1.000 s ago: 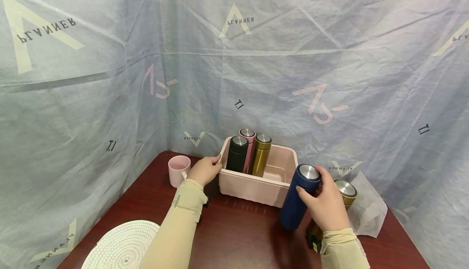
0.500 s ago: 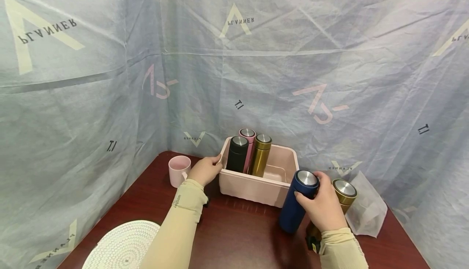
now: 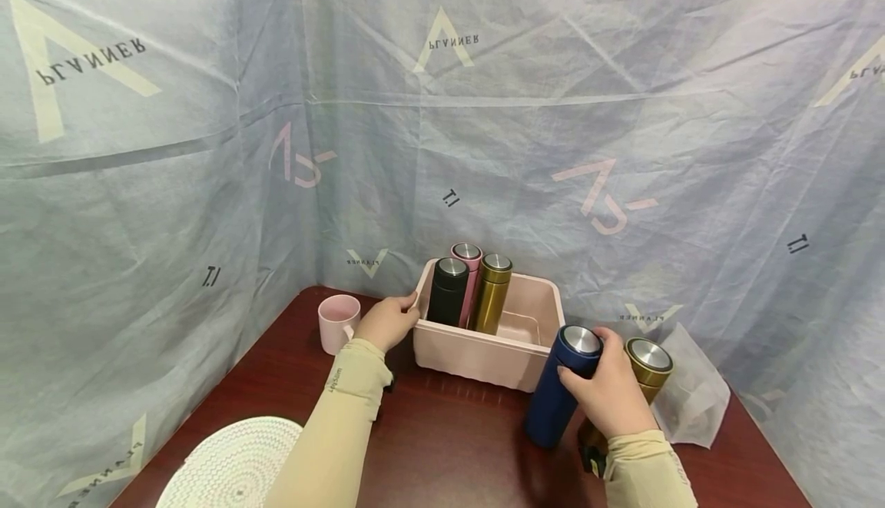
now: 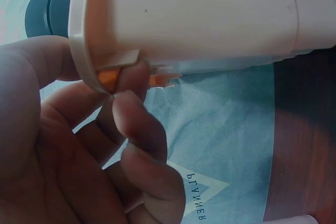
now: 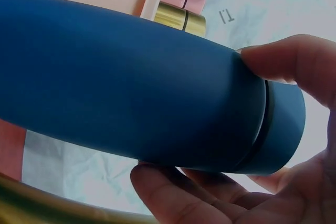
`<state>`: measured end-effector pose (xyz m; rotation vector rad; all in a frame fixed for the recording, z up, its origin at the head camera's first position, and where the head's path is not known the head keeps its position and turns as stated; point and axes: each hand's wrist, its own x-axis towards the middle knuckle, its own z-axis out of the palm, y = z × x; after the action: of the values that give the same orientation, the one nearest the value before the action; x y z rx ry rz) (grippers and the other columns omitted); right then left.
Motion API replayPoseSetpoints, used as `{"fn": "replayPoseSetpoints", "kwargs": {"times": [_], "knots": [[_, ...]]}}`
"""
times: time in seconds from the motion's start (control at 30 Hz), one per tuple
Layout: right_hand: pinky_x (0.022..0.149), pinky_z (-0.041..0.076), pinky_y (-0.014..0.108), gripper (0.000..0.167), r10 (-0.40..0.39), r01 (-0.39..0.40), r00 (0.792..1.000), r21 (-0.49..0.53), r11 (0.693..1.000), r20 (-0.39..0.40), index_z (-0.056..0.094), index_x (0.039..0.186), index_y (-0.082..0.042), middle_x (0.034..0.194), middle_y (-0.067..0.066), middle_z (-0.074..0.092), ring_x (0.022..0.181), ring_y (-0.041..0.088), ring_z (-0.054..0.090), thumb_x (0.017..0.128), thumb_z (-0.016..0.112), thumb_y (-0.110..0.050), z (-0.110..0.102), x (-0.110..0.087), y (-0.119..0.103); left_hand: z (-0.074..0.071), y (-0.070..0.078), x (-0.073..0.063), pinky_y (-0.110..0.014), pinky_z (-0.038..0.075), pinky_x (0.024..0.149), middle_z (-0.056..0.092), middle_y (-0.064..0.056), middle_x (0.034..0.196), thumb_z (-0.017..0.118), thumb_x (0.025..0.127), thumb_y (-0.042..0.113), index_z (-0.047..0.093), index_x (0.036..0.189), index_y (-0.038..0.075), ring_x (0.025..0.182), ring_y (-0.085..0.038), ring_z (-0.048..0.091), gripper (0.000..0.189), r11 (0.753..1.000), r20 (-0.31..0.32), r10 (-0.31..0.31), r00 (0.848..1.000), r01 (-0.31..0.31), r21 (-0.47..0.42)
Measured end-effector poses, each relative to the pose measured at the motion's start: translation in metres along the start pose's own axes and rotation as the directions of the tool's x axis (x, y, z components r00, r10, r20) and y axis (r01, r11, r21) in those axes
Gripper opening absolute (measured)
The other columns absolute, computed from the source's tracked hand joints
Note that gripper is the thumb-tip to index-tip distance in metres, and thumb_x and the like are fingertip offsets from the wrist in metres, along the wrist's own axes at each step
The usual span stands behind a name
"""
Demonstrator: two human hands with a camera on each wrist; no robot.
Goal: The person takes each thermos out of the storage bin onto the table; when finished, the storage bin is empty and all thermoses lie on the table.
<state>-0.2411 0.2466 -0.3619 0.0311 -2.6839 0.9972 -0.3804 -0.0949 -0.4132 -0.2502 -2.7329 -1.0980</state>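
A blue thermos bottle stands nearly upright before the right end of a pink bin. My right hand grips it just below the lid, thumb on one side and fingers on the other; whether its base touches the table I cannot tell. My left hand pinches the bin's left rim between thumb and fingers. Inside the bin, at its left, stand a black thermos, a pink thermos and a gold thermos. Another gold thermos is partly hidden behind my right hand.
On the dark red table, a pink mug stands left of my left hand. A round white woven mat lies at the front left. At the right leans a whitish translucent pouch. Printed grey cloth hangs behind.
My right hand has moved the blue thermos slightly down and toward me, still gripping it. The left hand has kept its place on the bin's rim.
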Motion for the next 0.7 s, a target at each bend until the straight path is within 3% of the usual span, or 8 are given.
{"fn": "replayPoseSetpoints", "kwargs": {"times": [0.2,0.3,0.47,0.7], "knots": [[0.1,0.037,0.064,0.106,-0.008,0.009,1.0,-0.062,0.998,0.023,0.009,0.153,0.009,0.139,0.04,0.035,0.127,0.053,0.04,0.088,0.073,-0.043,-0.009,-0.001,-0.007,-0.001,0.0,0.0,-0.047,0.045,0.101,0.056,-0.003,0.14,0.054,0.098,0.034,0.056,0.143,0.024,0.124,-0.028,0.056,0.046,1.0,0.0,-0.002,1.0,0.002,-0.005],[0.1,0.035,0.067,0.111,-0.025,0.022,0.999,-0.088,0.996,-0.034,0.005,0.155,0.006,0.141,0.04,0.033,0.129,0.054,0.036,0.088,0.07,-0.053,-0.017,-0.003,-0.018,0.0,0.0,0.0,-0.047,0.045,0.101,0.056,-0.003,0.139,0.054,0.098,0.035,0.056,0.142,0.025,0.123,-0.028,0.057,0.046,1.0,-0.004,-0.002,1.0,0.002,-0.004],[0.097,0.035,0.067,0.105,-0.087,0.077,0.985,-0.071,0.994,-0.15,0.011,0.156,0.001,0.141,0.037,0.035,0.129,0.052,0.036,0.089,0.068,-0.054,-0.026,-0.003,-0.053,0.0,0.0,0.0,-0.047,0.045,0.101,0.056,-0.003,0.14,0.054,0.098,0.034,0.056,0.142,0.025,0.123,-0.028,0.057,0.045,1.0,-0.007,0.002,1.0,-0.002,0.0],[0.103,0.034,0.063,0.091,-0.171,0.173,0.96,-0.012,0.985,-0.222,0.023,0.154,-0.002,0.14,0.031,0.041,0.13,0.046,0.038,0.089,0.072,-0.043,-0.02,0.012,-0.091,0.001,-0.001,0.0,-0.048,0.045,0.101,0.056,-0.004,0.14,0.054,0.097,0.033,0.057,0.142,0.023,0.124,-0.029,0.056,0.046,1.0,-0.006,0.011,1.0,-0.011,0.006]]}}
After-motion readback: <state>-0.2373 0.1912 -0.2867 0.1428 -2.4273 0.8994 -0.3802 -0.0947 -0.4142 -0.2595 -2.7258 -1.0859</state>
